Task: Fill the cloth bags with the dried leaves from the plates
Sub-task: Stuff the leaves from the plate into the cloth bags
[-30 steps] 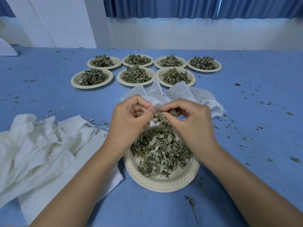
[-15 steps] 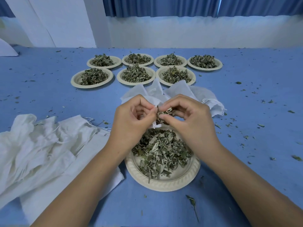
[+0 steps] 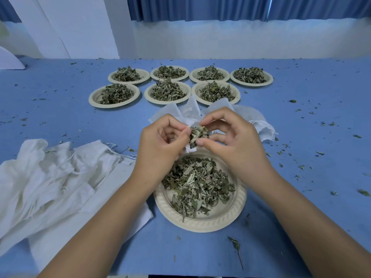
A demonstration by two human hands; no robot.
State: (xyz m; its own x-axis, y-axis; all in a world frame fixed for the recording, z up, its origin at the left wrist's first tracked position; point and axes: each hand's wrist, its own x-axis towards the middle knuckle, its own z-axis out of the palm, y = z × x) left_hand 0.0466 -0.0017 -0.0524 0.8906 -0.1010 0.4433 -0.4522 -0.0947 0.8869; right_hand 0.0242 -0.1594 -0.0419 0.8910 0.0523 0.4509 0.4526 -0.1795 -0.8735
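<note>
Blue tablecloth [image 3: 60, 117] carries eight paper plates of dried leaves: seven [image 3: 167, 92] set in two rows at the far side, four behind and three in front, and one near plate [image 3: 200, 222] below the hands. Left hand [image 3: 160, 149] and right hand [image 3: 234, 145] together pinch a small clump of leaves [image 3: 197, 135] at the mouth of a white cloth bag [image 3: 190, 111]. One heap of empty cloth bags [image 3: 56, 177] lies left, its number unclear.
</note>
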